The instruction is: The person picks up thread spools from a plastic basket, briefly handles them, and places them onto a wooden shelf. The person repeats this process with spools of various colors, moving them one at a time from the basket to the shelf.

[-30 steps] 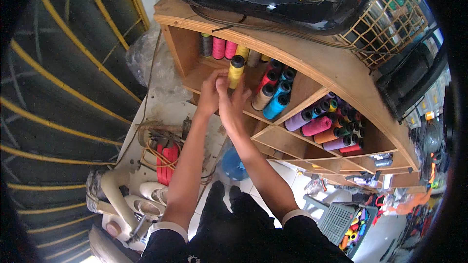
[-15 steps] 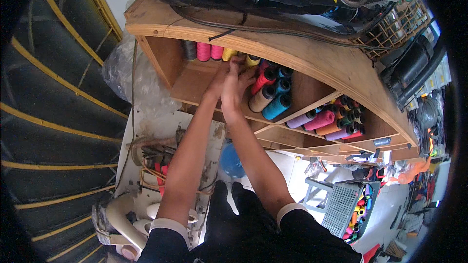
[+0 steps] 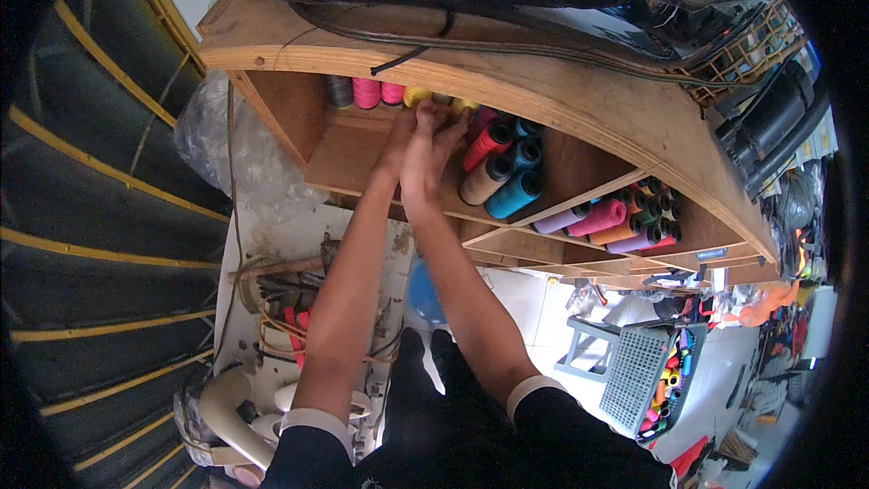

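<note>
Both hands reach into the upper compartment of a wooden shelf (image 3: 317, 131), close together at the row of thread spools along its back. My left hand (image 3: 399, 138) is by a yellow spool (image 3: 415, 95); its fingers are mostly hidden behind the other hand. Overlapping it, my right hand (image 3: 422, 161) has fingers stretched out near another yellow spool (image 3: 465, 105); whether they touch it is unclear. Left of them stand pink spools (image 3: 367, 92) and a dark grey spool (image 3: 339, 91). To the right lean a red spool (image 3: 489, 145), a beige spool (image 3: 486, 179) and blue spools (image 3: 514, 195).
A neighbouring compartment holds several purple, pink and orange spools (image 3: 602, 217). Black plastic-wrapped goods (image 3: 543, 36) and a cable lie on the shelf top. Below right is a grey crate (image 3: 625, 380) with colourful spools. At left are a plastic bag (image 3: 204, 131) and a white machine (image 3: 231, 407).
The view has shifted slightly, moving the shelf a little left and up in the picture. Both hands stay at the yellow spools, the right hand's fingers slightly repositioned.
</note>
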Demonstrator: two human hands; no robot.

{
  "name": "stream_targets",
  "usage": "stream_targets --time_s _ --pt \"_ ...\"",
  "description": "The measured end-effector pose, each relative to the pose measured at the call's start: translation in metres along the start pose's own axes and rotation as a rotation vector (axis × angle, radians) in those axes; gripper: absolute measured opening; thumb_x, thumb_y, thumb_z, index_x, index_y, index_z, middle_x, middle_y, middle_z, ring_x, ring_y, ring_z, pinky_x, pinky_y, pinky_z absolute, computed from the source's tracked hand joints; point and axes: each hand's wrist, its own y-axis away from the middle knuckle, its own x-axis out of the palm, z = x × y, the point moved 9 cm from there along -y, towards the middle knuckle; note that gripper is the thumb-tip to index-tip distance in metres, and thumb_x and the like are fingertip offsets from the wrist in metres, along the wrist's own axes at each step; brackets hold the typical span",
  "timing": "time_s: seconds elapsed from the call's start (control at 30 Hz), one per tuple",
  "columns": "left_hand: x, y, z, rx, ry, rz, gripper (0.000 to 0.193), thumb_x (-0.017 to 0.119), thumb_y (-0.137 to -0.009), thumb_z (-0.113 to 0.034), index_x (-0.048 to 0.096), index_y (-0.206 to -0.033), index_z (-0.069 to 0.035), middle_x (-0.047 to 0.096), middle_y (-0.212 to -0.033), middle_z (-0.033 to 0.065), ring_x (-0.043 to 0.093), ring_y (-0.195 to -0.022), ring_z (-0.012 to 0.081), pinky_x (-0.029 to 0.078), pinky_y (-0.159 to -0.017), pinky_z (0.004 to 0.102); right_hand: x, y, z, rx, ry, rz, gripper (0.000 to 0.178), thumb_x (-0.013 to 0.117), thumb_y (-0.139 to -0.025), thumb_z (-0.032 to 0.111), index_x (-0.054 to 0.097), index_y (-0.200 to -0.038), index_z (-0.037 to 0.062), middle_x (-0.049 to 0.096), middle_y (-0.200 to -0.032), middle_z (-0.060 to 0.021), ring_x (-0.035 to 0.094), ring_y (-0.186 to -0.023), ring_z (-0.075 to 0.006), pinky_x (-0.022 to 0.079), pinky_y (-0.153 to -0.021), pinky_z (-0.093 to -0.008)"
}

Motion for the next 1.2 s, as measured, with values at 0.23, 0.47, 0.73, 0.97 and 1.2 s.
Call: stream_targets --time_s 0.23,0.47,0.73,0.97,1.2 --pt "-0.006 0.006 -0.006 -0.010 -0.052 -0.004 0.037 0.049 -0.095 -0.022 0.051 -0.122 0.003 0.056 -0.122 0.0131 0.054 -0.111 0.0215 0.042 -0.097 0.0334 0.003 0.005 0.005 0.087 0.016 0.077 0.097 0.055 -0.085 0.055 0.007 -0.147 -0.0022 0.016 -0.144 -0.0316 0.016 -0.137 -0.0415 0.017 -0.112 -0.0441" --pt "-0.006 0.004 -0.008 -0.025 -0.145 0.030 0.037 0.051 -0.094 -0.021 0.051 -0.122 0.003 0.057 -0.122 0.0139 0.054 -0.111 0.0220 0.042 -0.096 0.0336 0.004 0.007 0.001 0.057 -0.024 0.098 0.093 0.056 -0.087 0.048 0.008 -0.147 -0.0031 0.014 -0.149 -0.0295 0.012 -0.141 -0.0380 0.014 -0.113 -0.0413" --pt "-0.002 0.006 -0.020 -0.022 -0.391 0.116 0.041 0.055 -0.090 -0.020 0.051 -0.123 0.004 0.057 -0.122 0.0159 0.055 -0.112 0.0227 0.042 -0.097 0.0339 0.007 0.004 -0.003 0.099 -0.246 0.101 0.091 0.062 -0.085 0.039 0.009 -0.145 -0.0040 0.021 -0.149 -0.0282 0.019 -0.140 -0.0368 0.016 -0.114 -0.0388" --pt "0.006 0.006 -0.027 0.049 -0.378 0.031 0.046 0.060 -0.086 -0.019 0.049 -0.125 0.004 0.058 -0.122 0.0180 0.054 -0.114 0.0230 0.041 -0.098 0.0349 0.003 -0.012 -0.007 0.084 -0.247 0.068 0.080 0.062 -0.086 0.029 0.017 -0.145 0.0002 0.030 -0.144 -0.0186 0.030 -0.134 -0.0280 0.021 -0.110 -0.0361" --pt "-0.012 0.009 -0.025 -0.078 -0.384 -0.154 0.033 0.058 -0.083 -0.012 0.058 -0.112 0.005 0.065 -0.107 0.0182 0.061 -0.101 0.0227 0.044 -0.091 0.0334 0.001 -0.014 0.000 0.138 -0.186 0.185 0.073 0.057 -0.089 0.036 0.024 -0.142 -0.0007 0.033 -0.144 -0.0207 0.032 -0.134 -0.0316 0.022 -0.110 -0.0382"
